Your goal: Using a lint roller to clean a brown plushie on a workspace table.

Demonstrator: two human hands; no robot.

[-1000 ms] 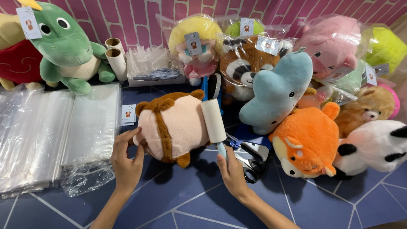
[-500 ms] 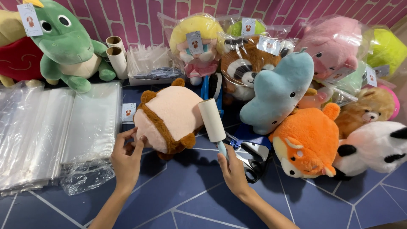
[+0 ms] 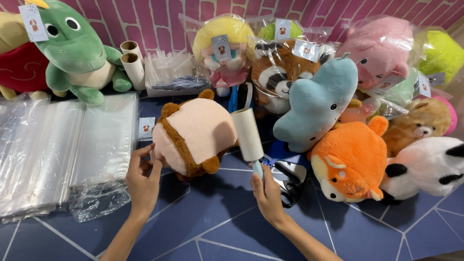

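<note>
The single head camera is looking steeply down and forward, from close above the hands, and is facing the pink brick wall [image 3: 159,14].

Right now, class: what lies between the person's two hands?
In the head view, only bare blue floor lies between the left hand and right hand.

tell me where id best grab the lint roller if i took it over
Probably by the light blue handle at the near, lower end of the lint roller, coming from below, where the right hand holds it. The white roll above is likely sticky and rests against the brown and peach plush toy, which the left hand steadies from the left.
</note>
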